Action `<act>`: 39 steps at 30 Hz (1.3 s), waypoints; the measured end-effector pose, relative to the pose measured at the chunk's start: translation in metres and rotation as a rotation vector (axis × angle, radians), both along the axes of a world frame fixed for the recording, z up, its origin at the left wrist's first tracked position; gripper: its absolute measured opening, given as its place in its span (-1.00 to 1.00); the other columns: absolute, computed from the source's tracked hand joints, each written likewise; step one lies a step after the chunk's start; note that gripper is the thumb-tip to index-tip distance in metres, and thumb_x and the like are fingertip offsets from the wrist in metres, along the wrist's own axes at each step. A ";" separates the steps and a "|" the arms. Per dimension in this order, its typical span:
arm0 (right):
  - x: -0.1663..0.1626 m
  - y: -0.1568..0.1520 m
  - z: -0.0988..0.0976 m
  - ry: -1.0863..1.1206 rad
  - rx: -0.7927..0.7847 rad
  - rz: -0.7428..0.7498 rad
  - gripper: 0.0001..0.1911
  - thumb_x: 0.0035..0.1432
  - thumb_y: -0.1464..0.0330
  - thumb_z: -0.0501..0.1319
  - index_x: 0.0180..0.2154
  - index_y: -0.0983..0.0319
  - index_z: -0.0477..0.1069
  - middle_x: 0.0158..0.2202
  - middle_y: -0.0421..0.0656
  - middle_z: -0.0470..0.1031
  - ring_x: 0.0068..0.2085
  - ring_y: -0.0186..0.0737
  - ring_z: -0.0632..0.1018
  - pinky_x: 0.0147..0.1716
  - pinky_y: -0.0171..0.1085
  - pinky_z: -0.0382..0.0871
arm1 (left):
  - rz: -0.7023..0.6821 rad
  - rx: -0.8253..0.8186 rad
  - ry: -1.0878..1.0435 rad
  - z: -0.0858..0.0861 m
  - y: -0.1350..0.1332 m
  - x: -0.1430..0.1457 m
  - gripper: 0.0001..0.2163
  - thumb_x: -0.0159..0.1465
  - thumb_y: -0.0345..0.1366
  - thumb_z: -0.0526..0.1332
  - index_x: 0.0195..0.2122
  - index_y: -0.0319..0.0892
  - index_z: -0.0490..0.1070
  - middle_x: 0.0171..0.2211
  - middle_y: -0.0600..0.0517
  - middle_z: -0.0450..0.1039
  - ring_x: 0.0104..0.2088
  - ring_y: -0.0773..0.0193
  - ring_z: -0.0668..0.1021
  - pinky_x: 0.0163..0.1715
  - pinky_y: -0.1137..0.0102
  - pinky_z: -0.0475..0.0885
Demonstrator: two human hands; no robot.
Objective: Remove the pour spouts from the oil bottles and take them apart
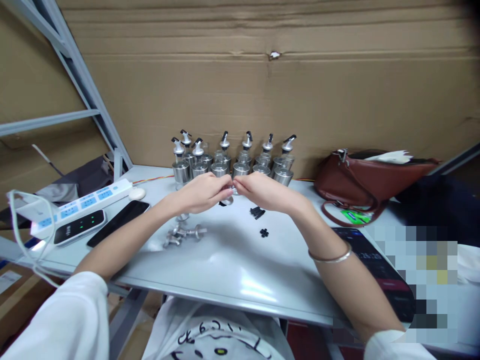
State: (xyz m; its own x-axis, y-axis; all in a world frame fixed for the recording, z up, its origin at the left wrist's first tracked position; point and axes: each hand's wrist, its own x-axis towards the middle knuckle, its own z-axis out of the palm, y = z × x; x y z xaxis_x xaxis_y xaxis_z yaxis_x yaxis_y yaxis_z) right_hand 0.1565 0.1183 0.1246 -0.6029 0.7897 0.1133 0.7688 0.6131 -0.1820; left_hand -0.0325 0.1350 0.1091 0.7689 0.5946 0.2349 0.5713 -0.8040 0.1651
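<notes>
My left hand (202,192) and my right hand (262,190) meet above the middle of the table, fingers pinched together. Between and under the fingertips shows a small silver bottle pour spout (227,201) with a black part at its lower end; most of it is hidden by my fingers. Loose silver pour spouts (180,235) lie in a heap at the left, below my left forearm. To the right rest a small pile of black flip caps (257,213) and a cluster of small black pieces (264,233). Right behind my hands stand several metal-and-glass bottles (240,170), the rear ones topped with spouts.
A brown handbag (360,175) sits at the right, with a large phone (371,255) near my right forearm. A white power strip (86,200), a small device (79,227) and a dark phone (119,222) occupy the left. Cardboard (210,95) walls the back.
</notes>
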 end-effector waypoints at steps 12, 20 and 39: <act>0.000 -0.009 0.004 0.150 0.065 0.029 -0.67 0.34 0.42 -0.10 -0.52 0.22 0.04 -0.58 -0.27 0.17 -0.57 -0.39 0.16 -0.52 -0.35 0.00 | -0.222 -1.183 -0.696 -0.009 0.008 0.006 -0.80 0.24 -0.19 0.12 -0.41 -0.23 0.26 -0.52 -0.04 0.49 -0.52 0.21 0.53 -0.34 0.27 0.37; -0.001 -0.008 0.006 0.321 0.207 0.026 -0.71 0.32 0.41 -0.06 -0.49 0.21 0.03 -0.58 -0.29 0.17 -0.56 -0.39 0.17 -0.52 -0.37 0.01 | -0.196 -1.556 -0.918 -0.008 0.000 0.009 -0.82 0.21 -0.34 -0.04 -0.47 -0.20 0.28 -0.68 0.07 0.32 -0.68 0.32 0.41 -0.20 0.30 0.39; -0.001 -0.001 0.002 0.387 0.407 0.040 -0.69 0.28 0.38 -0.08 -0.52 0.19 -0.07 -0.62 -0.30 0.06 -0.59 -0.39 0.11 -0.53 -0.32 -0.05 | -0.176 -0.817 -0.702 0.002 -0.008 0.005 -0.78 0.35 -0.15 -0.03 -0.34 -0.17 0.19 -0.42 0.06 0.35 -0.43 0.28 0.48 -0.33 0.35 0.33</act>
State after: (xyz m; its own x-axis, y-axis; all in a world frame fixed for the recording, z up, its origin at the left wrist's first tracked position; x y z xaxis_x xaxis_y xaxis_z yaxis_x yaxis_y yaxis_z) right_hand 0.1557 0.1174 0.1266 -0.4857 0.6134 0.6228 0.6673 0.7204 -0.1891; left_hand -0.0277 0.1267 0.1106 0.7074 0.6651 0.2392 0.0286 -0.3651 0.9305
